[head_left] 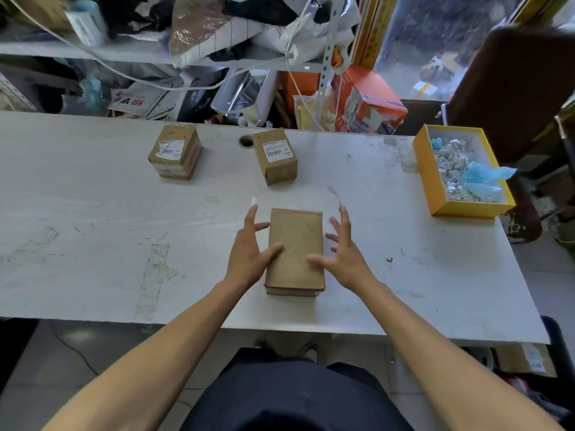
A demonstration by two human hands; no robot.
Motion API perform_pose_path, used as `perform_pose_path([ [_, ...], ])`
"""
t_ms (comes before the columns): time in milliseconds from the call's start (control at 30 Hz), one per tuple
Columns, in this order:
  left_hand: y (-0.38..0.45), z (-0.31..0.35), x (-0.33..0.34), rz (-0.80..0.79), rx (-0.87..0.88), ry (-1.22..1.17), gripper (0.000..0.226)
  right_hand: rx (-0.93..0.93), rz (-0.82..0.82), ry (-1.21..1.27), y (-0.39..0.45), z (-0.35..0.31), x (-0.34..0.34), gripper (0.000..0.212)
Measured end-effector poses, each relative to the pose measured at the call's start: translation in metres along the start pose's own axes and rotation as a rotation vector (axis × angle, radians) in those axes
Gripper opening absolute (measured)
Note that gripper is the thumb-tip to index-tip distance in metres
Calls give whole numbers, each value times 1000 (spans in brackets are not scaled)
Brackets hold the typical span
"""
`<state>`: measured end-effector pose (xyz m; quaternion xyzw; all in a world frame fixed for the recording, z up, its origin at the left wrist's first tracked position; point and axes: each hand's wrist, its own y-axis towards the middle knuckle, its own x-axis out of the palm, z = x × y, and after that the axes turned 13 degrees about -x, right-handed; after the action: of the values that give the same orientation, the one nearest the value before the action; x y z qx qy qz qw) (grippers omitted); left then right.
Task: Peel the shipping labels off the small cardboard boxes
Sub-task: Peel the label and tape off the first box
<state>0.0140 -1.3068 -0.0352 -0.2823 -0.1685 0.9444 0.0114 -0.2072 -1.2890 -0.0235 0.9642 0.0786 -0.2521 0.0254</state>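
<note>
A plain brown cardboard box (295,241) lies flat near the table's front edge, no label visible on its top. My left hand (249,253) is open at its left side, thumb resting on the top. My right hand (340,253) is open at its right side, thumb touching the top, fingers spread above the table. Two more small boxes stand farther back: one at the left (174,152) and one in the middle (275,155), each with a white shipping label on top.
A yellow tray (435,194) with torn paper scraps and blue plastic stands at the right on the white table (93,213). A cable hole (246,140) sits beside the middle box. Cluttered shelves and an orange carton (364,101) rise behind the table.
</note>
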Motion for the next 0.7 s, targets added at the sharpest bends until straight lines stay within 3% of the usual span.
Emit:
perform_pose_path([
  [100, 3, -11, -11, -189, 121, 95, 142, -91, -147, -97, 0, 1, -8, 147],
  [200, 2, -19, -9, -289, 198, 145, 148, -87, -202, -131, 2, 5, 0, 153],
  [700, 31, -4, -4, -367, 224, 165, 151, -174, -239, -160, 32, 2, 11, 153],
])
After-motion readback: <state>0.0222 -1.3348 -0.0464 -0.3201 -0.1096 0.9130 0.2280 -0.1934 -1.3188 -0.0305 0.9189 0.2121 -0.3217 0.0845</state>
